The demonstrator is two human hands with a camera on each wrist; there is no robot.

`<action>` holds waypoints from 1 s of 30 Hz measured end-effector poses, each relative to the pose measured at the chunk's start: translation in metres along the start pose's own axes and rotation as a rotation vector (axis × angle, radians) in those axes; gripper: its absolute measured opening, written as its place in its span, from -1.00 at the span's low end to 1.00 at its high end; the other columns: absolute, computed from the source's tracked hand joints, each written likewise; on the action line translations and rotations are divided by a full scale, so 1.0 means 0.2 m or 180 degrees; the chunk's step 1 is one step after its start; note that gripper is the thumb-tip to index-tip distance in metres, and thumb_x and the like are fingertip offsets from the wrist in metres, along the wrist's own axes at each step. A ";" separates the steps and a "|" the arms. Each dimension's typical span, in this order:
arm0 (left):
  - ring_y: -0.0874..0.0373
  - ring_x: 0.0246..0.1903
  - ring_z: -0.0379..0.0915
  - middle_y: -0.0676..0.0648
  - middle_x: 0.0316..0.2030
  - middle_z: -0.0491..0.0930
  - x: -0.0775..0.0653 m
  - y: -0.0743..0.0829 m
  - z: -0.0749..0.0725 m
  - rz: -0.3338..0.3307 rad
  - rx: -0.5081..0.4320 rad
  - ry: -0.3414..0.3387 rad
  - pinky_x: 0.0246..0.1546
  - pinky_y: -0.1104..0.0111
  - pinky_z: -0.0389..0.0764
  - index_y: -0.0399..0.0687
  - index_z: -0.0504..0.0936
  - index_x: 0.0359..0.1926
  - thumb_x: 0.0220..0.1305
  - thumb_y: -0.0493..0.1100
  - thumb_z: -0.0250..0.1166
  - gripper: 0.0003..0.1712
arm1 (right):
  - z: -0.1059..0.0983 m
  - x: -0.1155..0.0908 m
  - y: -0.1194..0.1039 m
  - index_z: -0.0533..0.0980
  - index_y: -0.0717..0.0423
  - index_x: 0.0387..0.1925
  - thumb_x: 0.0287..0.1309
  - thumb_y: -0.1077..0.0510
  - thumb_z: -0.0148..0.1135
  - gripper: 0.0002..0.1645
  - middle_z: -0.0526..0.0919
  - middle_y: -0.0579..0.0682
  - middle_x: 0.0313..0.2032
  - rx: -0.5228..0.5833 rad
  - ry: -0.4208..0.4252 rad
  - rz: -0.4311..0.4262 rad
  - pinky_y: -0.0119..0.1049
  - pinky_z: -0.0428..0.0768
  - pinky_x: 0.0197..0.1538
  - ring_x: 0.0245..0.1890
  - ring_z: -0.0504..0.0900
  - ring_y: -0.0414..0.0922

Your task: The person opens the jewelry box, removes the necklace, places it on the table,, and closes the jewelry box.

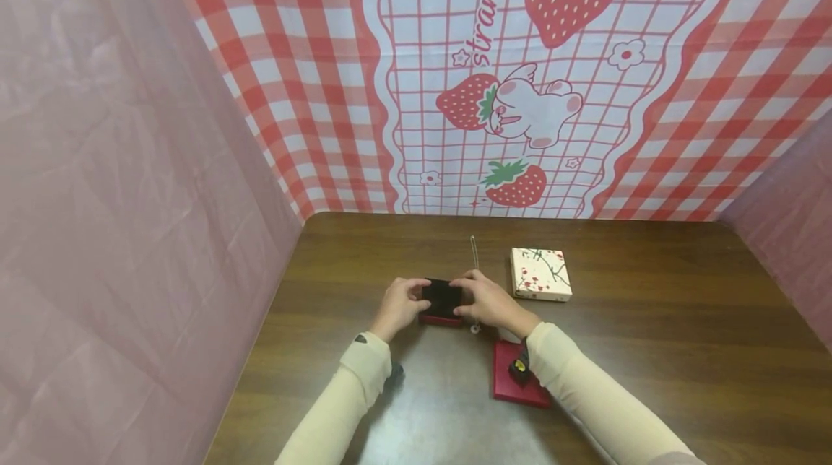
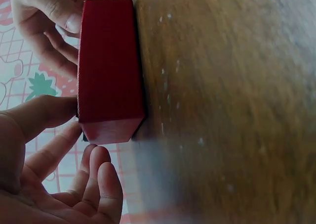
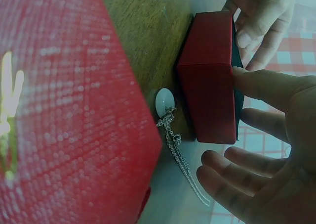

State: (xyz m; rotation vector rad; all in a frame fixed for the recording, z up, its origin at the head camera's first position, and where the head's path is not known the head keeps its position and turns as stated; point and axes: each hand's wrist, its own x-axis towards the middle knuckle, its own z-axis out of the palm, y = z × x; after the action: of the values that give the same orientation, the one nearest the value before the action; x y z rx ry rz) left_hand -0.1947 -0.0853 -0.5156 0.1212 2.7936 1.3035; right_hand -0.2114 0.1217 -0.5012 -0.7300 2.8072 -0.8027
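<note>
A small red jewelry box stands on the table in front of me, its lid off. At its top a black insert pokes up a little past the rim, as the right wrist view shows. My left hand pinches the insert's left end between thumb and index finger, its other fingers loosely bent. At the other end, my right hand pinches it likewise, thumb at the red rim. Just right of the box lies a silver chain necklace with a white oval pendant, partly hidden by my right hand in the head view.
The red lid lies under my right forearm. Behind my right hand sits a cream box with a floral branch print. A strawberry-print checked cloth hangs at the table's back edge; a pink cloth hangs at the left.
</note>
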 end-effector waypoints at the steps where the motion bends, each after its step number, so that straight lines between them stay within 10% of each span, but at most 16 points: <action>1: 0.04 -0.25 0.55 -0.22 -0.13 0.52 0.00 0.00 0.01 -0.0006 0.0073 -0.0013 -0.19 0.26 0.56 -0.05 0.67 0.04 0.02 -0.25 0.46 -0.52 | 0.00 0.00 0.00 0.54 0.10 0.13 -0.03 0.07 0.48 -0.36 0.50 0.19 0.11 -0.0012 -0.0003 -0.0002 0.05 0.58 0.07 -0.04 0.61 0.09; 30: -0.09 -0.09 0.51 -0.20 -0.10 0.52 0.03 0.04 0.04 -0.0065 0.0791 -0.0309 0.02 0.08 0.53 -0.04 0.66 0.08 0.02 -0.17 0.49 -0.48 | 0.05 0.05 -0.11 0.68 0.19 -0.09 -0.15 0.07 0.54 -0.49 0.54 0.16 -0.14 -0.0622 -0.0164 0.0231 -0.08 0.63 -0.05 -0.19 0.61 0.05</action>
State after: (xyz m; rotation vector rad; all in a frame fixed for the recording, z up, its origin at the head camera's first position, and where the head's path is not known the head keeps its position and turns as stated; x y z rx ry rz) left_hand -0.1998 -0.0734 -0.5158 0.1613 2.8518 0.9147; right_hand -0.2089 0.0963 -0.4981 -0.6602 2.8741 -0.4956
